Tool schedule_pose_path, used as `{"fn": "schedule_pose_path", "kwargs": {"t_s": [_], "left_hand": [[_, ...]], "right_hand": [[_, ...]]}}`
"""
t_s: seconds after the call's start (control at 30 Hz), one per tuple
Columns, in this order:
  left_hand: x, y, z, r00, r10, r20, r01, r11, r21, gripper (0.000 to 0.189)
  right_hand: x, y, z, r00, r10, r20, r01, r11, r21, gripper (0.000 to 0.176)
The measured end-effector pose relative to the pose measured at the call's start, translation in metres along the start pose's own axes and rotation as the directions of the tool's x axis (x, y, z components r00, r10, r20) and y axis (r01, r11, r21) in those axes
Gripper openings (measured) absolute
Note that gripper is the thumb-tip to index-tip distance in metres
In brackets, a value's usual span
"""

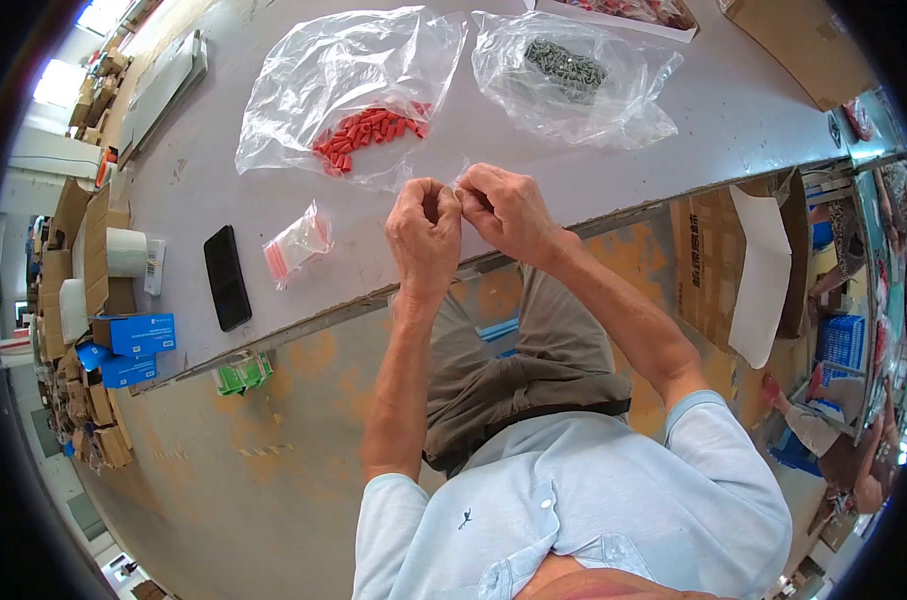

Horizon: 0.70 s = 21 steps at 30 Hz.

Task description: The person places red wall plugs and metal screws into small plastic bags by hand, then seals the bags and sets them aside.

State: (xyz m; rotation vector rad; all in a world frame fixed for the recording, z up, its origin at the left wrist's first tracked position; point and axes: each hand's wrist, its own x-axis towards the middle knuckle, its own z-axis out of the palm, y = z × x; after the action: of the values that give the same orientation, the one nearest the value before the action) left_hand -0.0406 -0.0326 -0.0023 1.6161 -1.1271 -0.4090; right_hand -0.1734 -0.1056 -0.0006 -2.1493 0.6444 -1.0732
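Observation:
At the near edge of the table, my left hand (pixel 421 232) and my right hand (pixel 506 207) meet fingertip to fingertip. Both are closed in a pinch, and I cannot tell what is between the fingers. Just beyond them lies a large clear plastic bag (pixel 343 70) with a heap of red plastic plugs (pixel 373 135) at its near end. To its right, another clear bag (pixel 623 105) holds a pile of grey metal screws (pixel 565 70). Left of my left hand rests a small stack of clear zip bags (pixel 298 246) with red strips.
A black phone (pixel 227 278) lies near the table's front edge. Blue boxes (pixel 133 335) and an open carton (pixel 93 250) stand at the left. A cardboard box (pixel 708 270) is beside my right arm, below the table. Other people (pixel 853 450) sit at far right.

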Motion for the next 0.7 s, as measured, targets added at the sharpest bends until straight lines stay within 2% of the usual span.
{"fn": "schedule_pose_path", "kwargs": {"t_s": [0.07, 0.13, 0.2, 0.27, 0.3, 0.37, 0.5, 0.57, 0.63, 0.7], "left_hand": [[-0.001, 0.002, 0.000, 0.999, 0.046, -0.018, -0.045, 0.997, 0.057, 0.010], [0.000, 0.002, -0.002, 0.998, 0.056, 0.017, -0.056, 0.998, 0.029, 0.010], [0.002, 0.000, -0.003, 0.997, 0.064, 0.053, -0.064, 0.998, -0.005, 0.010], [0.005, -0.004, -0.006, 0.992, -0.023, 0.128, 0.045, 0.984, -0.174, 0.010], [0.007, -0.006, -0.009, 0.992, -0.024, 0.126, 0.046, 0.983, -0.177, 0.010], [0.008, -0.010, -0.013, 0.966, -0.079, 0.246, 0.153, 0.941, -0.301, 0.012], [0.006, -0.007, -0.011, 0.974, -0.020, 0.224, 0.095, 0.941, -0.326, 0.010], [0.009, -0.012, -0.015, 0.952, -0.084, 0.295, 0.192, 0.914, -0.358, 0.009], [0.010, -0.010, -0.015, 0.946, -0.091, 0.310, 0.204, 0.912, -0.356, 0.007], [0.011, -0.008, -0.016, 0.942, -0.098, 0.320, 0.216, 0.908, -0.358, 0.006]], "right_hand": [[0.001, -0.002, -0.002, 1.000, -0.011, -0.014, 0.011, 1.000, -0.003, 0.009], [0.001, -0.004, -0.008, 0.993, 0.108, 0.045, -0.111, 0.991, 0.069, 0.010], [0.000, -0.004, -0.008, 0.994, 0.105, 0.037, -0.108, 0.990, 0.091, 0.010], [0.002, -0.001, -0.009, 0.994, 0.098, 0.038, -0.102, 0.988, 0.115, 0.010], [0.003, -0.002, -0.009, 0.993, 0.112, 0.044, -0.117, 0.986, 0.122, 0.009], [0.002, -0.002, -0.009, 0.990, 0.133, 0.054, -0.139, 0.981, 0.133, 0.009], [-0.001, 0.005, -0.007, 0.989, 0.131, 0.064, -0.140, 0.976, 0.167, 0.009], [0.000, 0.008, -0.008, 0.989, 0.124, 0.080, -0.138, 0.969, 0.207, 0.010], [0.001, 0.009, -0.014, 0.969, 0.165, 0.185, -0.215, 0.933, 0.290, 0.010], [0.001, 0.008, -0.017, 0.964, 0.178, 0.196, -0.229, 0.932, 0.280, 0.010]]}}
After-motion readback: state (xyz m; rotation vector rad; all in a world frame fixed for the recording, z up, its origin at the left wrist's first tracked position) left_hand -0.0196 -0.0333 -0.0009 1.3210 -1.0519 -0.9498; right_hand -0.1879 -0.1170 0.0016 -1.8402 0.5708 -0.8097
